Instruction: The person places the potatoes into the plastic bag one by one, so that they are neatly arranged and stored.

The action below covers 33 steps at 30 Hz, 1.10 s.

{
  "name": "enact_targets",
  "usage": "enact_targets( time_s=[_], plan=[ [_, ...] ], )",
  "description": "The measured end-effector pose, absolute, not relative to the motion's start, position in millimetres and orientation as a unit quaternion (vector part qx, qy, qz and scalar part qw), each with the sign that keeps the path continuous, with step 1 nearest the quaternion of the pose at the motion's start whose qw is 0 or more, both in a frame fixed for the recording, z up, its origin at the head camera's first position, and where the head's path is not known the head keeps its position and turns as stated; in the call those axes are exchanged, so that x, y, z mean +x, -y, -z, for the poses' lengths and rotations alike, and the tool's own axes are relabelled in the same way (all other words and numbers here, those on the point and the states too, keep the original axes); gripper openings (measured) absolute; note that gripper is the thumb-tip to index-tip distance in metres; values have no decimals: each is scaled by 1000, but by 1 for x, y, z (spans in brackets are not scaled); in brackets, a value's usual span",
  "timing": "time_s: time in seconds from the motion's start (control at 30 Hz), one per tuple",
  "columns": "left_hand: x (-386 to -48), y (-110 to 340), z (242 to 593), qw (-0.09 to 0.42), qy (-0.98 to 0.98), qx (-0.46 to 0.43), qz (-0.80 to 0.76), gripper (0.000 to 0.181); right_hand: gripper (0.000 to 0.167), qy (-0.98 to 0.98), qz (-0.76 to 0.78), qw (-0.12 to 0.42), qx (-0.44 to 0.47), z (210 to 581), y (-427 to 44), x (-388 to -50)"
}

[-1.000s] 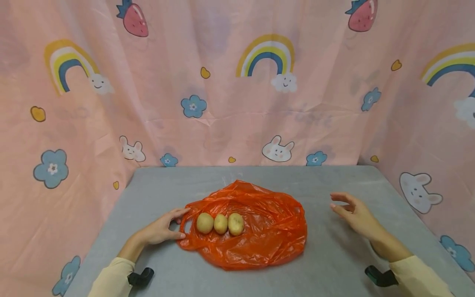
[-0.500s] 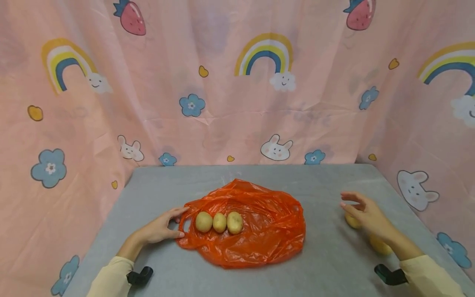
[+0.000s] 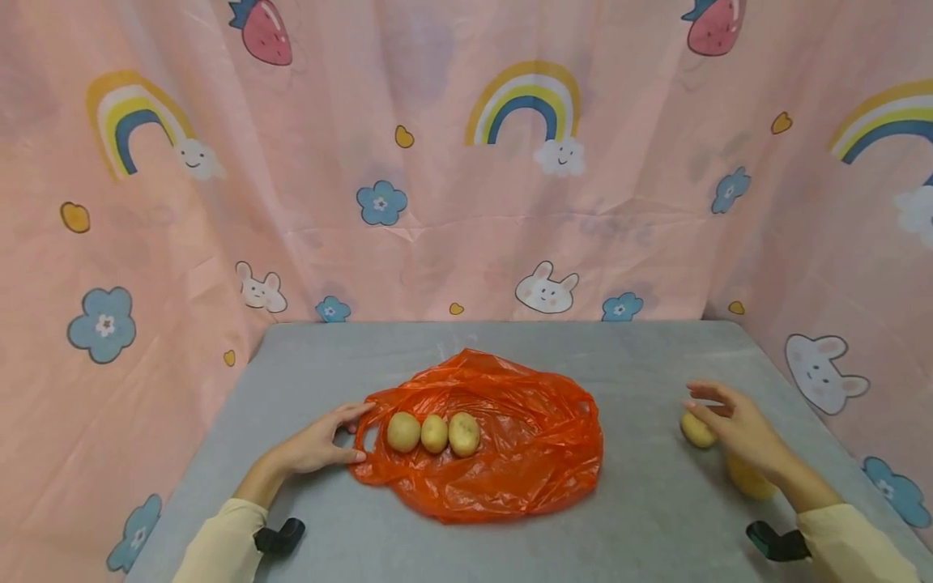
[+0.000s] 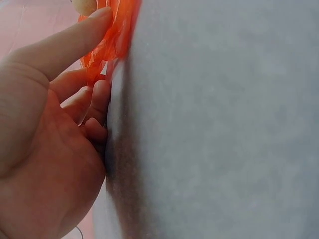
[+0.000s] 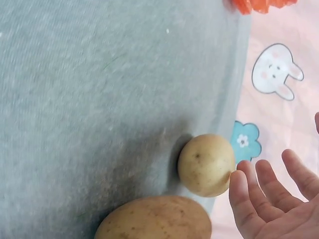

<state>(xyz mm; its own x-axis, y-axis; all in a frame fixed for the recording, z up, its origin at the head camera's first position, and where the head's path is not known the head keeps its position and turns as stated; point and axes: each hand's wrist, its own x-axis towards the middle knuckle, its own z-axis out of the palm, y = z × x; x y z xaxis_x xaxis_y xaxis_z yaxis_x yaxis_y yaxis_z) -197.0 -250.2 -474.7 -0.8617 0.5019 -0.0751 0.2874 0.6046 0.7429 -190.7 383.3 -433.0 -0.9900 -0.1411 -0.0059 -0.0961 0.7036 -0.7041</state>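
Head view: a crumpled orange plastic bag (image 3: 525,465), three rounded tan potatoes (image 3: 435,435) upon it, lies between left hand (image 3: 315,446), touching its edge (grip indeterminable), and right hand (image 3: 745,429), relaxed, unladen, near two loose tan potatoes (image 3: 697,430).

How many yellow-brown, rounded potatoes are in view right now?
5: three potatoes in a row on the crumpled orange plastic bag, and two more potatoes on the grey table by the right hand, which could be hiding others.

A rainbow-printed pink curtain (image 3: 466,259) hangs behind; the tabletop (image 3: 649,356) is grey.
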Motion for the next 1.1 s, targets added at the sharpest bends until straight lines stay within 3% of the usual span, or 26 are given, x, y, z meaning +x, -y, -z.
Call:
enact_targets(
  time_s=[0.3, 0.73, 1.1],
  plan=[
    [-197, 249, 473, 143, -884, 225, -385, 78, 53, -932, 355, 16, -71, 438, -395, -192],
    [-197, 250, 473, 146, -885, 217, -384, 78, 55, -939, 311, 81, -123, 454, -411, -196],
    [-198, 252, 475, 134, -886, 226, -382, 78, 59, -942, 293, 32, -161, 464, -418, -198]
  ],
)
